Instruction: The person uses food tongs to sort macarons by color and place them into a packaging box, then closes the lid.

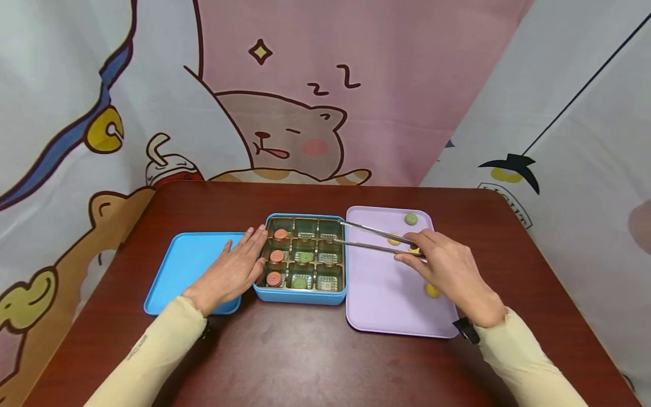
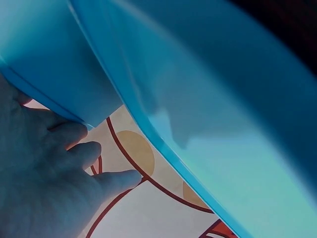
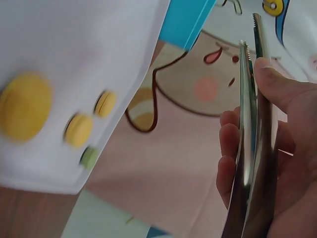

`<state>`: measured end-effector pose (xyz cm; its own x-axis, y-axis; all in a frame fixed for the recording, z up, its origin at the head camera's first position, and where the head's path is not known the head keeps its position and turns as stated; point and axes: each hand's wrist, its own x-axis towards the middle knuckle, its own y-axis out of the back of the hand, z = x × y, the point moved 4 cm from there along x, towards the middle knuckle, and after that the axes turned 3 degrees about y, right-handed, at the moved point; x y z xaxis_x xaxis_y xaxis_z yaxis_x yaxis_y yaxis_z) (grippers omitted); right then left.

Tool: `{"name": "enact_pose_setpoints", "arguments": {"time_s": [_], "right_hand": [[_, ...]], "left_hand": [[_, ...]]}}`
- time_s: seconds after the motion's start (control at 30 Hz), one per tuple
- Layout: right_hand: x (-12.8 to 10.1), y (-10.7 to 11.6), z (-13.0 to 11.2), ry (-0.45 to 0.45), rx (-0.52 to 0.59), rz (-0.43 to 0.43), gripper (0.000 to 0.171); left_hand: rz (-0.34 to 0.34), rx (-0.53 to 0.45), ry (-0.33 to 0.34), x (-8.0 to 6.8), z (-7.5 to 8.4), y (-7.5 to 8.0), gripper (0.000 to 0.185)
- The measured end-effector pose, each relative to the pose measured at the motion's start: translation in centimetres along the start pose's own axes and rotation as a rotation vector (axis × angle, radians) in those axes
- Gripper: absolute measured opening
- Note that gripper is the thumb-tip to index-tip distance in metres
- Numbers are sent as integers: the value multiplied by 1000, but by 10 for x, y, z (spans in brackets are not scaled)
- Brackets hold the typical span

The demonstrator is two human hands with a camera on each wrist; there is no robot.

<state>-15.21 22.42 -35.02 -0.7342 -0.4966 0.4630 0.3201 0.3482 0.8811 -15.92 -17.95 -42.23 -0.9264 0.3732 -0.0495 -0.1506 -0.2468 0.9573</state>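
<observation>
A blue box (image 1: 300, 297) with a three-by-three insert sits mid-table. Its left column holds three pink macarons (image 1: 277, 256) and its middle column two green ones (image 1: 305, 257). My left hand (image 1: 239, 263) lies flat with straight fingers against the box's left wall, also seen in the left wrist view as the left hand (image 2: 44, 173). My right hand (image 1: 442, 265) grips metal tongs (image 1: 373, 238). Their tips are apart, hold nothing and hover over the box's right column. The right wrist view shows the tongs (image 3: 251, 124) between thumb and fingers.
A lilac tray (image 1: 386, 299) right of the box carries a green macaron (image 1: 411, 219) and three yellow macarons (image 1: 432, 290). The blue lid (image 1: 183, 265) lies left of the box, partly under my left wrist. Printed fabric hangs behind the brown table (image 1: 305, 356).
</observation>
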Motion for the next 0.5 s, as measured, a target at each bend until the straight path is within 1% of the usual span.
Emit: {"name": "enact_pose_setpoints", "arguments": {"time_s": [0.27, 0.5], "right_hand": [[-17, 13, 27, -105, -2, 2, 46], [-30, 11, 52, -212, 24, -29, 50]], "left_hand": [[13, -6, -6, -2, -1, 1, 63], [10, -12, -4, -1, 0, 0, 63]]}}
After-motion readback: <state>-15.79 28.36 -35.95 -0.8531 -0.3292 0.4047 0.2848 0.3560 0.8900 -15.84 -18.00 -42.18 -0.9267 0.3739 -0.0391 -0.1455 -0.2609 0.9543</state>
